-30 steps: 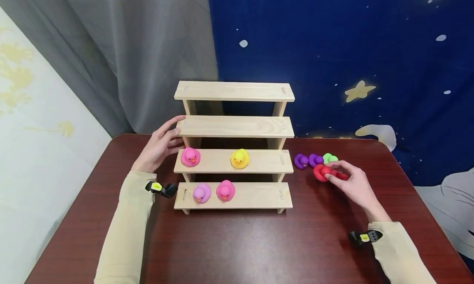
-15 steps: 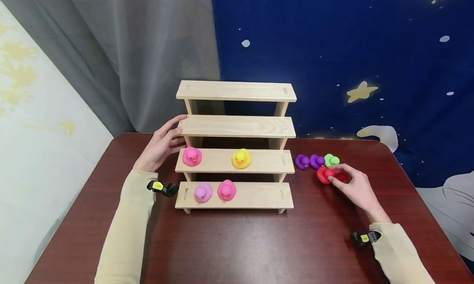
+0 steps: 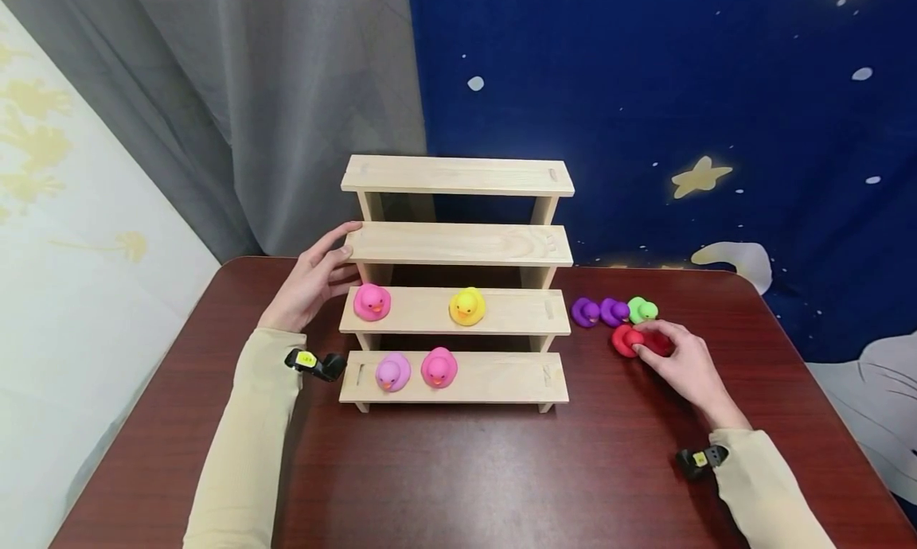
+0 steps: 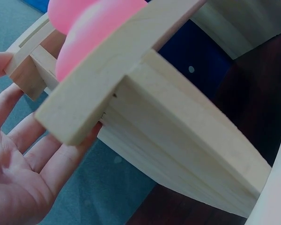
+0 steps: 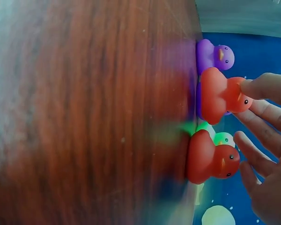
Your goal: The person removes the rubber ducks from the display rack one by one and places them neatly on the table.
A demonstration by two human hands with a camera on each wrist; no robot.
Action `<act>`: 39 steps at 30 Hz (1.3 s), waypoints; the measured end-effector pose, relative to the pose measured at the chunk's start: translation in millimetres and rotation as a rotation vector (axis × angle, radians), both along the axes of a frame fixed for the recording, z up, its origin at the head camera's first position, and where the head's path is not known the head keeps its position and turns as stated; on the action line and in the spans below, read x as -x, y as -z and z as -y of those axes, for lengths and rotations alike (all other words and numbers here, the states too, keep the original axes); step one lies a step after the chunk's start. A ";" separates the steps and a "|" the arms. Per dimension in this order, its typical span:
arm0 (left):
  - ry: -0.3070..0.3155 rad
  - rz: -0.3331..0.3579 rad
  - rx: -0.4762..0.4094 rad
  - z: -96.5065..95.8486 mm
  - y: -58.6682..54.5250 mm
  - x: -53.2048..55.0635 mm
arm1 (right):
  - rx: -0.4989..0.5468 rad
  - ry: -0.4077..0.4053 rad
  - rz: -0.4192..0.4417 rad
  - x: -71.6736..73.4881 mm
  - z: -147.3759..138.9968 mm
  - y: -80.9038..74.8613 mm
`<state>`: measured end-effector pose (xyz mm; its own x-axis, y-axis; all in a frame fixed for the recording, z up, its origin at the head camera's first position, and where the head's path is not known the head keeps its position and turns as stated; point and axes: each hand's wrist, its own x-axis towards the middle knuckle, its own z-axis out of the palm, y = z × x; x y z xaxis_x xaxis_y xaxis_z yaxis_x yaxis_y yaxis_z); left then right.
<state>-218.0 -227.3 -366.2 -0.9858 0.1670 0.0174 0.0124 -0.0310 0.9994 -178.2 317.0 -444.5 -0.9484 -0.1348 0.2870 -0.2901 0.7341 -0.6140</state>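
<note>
Left hand [image 3: 304,286] touching a wooden stand [image 3: 458,244], fingers extended, right hand [image 3: 682,362] pinching a red duck [image 3: 622,342], second red duck [image 5: 202,158] just beside

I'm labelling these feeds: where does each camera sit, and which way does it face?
Head: on the head, facing forward and down at the wooden stand and table; left grip, right grip and sleeves show.
Left wrist: on that wrist, facing the stand's end and a pink duck; left grip shows.
Right wrist: on that wrist, facing two red ducks, the table sideways; right grip shows.
Shared: head and right wrist both show the red ducks.
</note>
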 end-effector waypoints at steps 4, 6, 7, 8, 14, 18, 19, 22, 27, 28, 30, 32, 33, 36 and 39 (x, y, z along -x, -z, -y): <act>0.002 -0.002 -0.002 0.1 -0.1 0.1 | -0.006 -0.018 -0.017 2.1 -1.0 2.3; 0.001 -0.002 -0.001 0.0 -0.3 0.1 | -0.012 -0.022 -0.023 2.9 -1.4 3.4; -0.001 -0.001 0.002 -0.1 -0.4 0.0 | -0.014 -0.025 -0.025 3.3 -1.6 4.0; -0.003 -0.001 0.006 -0.2 -0.4 -0.2 | -0.013 -0.028 -0.025 3.6 -1.6 4.4; -0.018 -0.010 0.037 -0.5 -0.4 -2.4 | -0.013 -0.037 -0.037 1.9 -2.0 3.5; -0.026 -0.027 0.064 -1.5 -1.5 -3.0 | -0.022 -0.033 -0.041 0.7 -3.8 5.1; -0.032 -0.031 0.076 -1.8 -1.8 -3.3 | -0.022 -0.033 -0.040 0.4 -4.1 5.2; -0.048 -0.039 0.119 -2.6 -2.4 -5.0 | -0.018 -0.024 -0.032 -0.4 -4.6 5.1; -0.053 -0.051 0.151 3.5 -2.8 -12.8 | 0.008 -0.015 -0.046 -2.7 -3.4 0.0; -0.054 -0.053 0.145 6.0 -2.8 -14.8 | 0.012 -0.015 -0.050 -3.2 -2.7 -1.5; -0.055 -0.051 0.126 11.2 -2.7 -18.4 | 0.016 -0.013 -0.054 -4.5 -1.0 -5.2; -0.054 -0.047 0.103 15.5 -2.2 -21.5 | 0.020 -0.005 -0.054 -6.0 1.3 -9.6; -0.050 -0.046 0.094 17.4 -1.8 -22.8 | 0.022 -0.002 -0.053 -6.7 2.6 -11.9; -0.035 -0.055 0.085 21.4 0.2 -27.0 | 0.042 -0.006 -0.050 -8.5 6.8 -18.2; -0.018 -0.076 0.088 23.6 4.0 -31.0 | 0.066 -0.018 -0.055 -9.8 12.8 -23.3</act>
